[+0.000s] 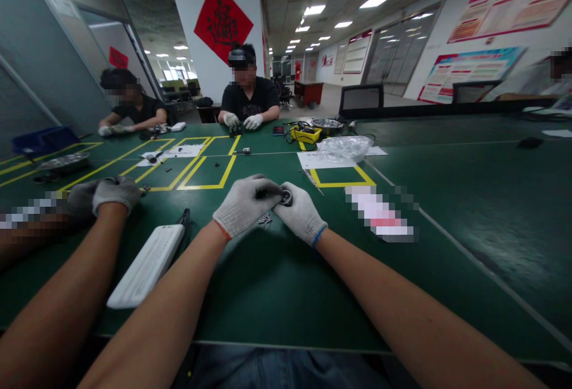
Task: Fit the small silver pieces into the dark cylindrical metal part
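Observation:
A small, round, dark metal part with a ring-shaped rim point(286, 198) sits between my two gloved hands above the green table. My right hand point(301, 213), in a white knit glove with a blue cuff edge, is closed around it. From the other side, the fingers of my left hand point(248, 205) are bent together, their tips against the part's edge; whatever they pinch is hidden. On the tabletop just below my hands lies a little cluster of small metal rings point(265, 218).
A white, flat, long device point(147, 267) lies left of my left forearm. A co-worker's gloved hands point(116, 193) work farther left. Tweezers point(314, 181), a plastic bag point(344, 149) and a yellow tray with cables point(306, 133) lie ahead. Two people sit across the table.

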Motion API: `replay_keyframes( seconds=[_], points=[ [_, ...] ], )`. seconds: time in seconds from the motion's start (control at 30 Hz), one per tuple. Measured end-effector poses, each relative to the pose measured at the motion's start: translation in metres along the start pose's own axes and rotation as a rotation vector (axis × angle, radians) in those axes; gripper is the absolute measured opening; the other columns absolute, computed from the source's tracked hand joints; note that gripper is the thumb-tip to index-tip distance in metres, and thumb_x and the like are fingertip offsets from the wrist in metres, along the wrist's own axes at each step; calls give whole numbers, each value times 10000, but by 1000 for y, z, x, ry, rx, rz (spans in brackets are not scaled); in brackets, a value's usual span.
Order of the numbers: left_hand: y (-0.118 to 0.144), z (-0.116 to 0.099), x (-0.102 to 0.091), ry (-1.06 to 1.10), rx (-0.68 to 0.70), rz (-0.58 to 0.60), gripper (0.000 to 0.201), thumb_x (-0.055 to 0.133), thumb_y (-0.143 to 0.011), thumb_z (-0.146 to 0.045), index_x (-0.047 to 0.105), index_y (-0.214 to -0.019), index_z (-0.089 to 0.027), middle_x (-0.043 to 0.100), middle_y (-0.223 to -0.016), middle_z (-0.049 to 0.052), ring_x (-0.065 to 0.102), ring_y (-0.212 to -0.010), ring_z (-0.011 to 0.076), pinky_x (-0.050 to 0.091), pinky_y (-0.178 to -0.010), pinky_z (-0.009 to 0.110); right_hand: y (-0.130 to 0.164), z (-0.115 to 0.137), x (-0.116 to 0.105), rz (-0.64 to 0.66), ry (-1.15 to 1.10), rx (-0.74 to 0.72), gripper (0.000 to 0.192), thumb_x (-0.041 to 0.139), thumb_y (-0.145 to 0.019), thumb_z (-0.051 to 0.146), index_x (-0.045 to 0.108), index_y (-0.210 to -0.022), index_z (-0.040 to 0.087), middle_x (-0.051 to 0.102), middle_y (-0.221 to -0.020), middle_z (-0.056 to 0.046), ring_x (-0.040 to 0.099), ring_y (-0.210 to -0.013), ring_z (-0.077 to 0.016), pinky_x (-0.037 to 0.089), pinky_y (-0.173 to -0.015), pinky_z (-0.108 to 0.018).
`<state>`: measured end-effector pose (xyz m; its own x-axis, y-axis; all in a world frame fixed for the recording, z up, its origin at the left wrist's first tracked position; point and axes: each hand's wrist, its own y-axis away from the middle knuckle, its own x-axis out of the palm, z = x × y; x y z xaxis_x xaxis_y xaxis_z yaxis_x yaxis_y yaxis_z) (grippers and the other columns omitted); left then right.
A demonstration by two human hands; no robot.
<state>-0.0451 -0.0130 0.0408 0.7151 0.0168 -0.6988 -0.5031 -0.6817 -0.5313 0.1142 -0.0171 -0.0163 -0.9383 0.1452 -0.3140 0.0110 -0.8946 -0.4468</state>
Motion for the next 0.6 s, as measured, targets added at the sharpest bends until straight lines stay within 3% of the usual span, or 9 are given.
replay_keyframes(
  seconds=[0.23, 0.6],
  points=[
    [1, -1, 2, -7, 24, 8, 77, 716, -862, -192, 783, -894, -174, 743, -896, 47, 689, -804, 165, 547, -746, 283, -3, -3, 0, -52, 113, -82, 153, 580, -669, 231, 432, -631, 237, 480, -691, 28, 447, -671, -151, 314, -618, -298],
    [1, -7, 1, -50, 29, 28, 80, 720, -859, -209, 785, -893, -175, 720, -864, 39, 678, -780, 161, 528, -708, 273, 1, -3, 2, -12, 15, -66, 163, 583, -711, 321, 454, -674, 230, 463, -615, 56, 417, -628, -130, 292, -579, -278]
  ],
)
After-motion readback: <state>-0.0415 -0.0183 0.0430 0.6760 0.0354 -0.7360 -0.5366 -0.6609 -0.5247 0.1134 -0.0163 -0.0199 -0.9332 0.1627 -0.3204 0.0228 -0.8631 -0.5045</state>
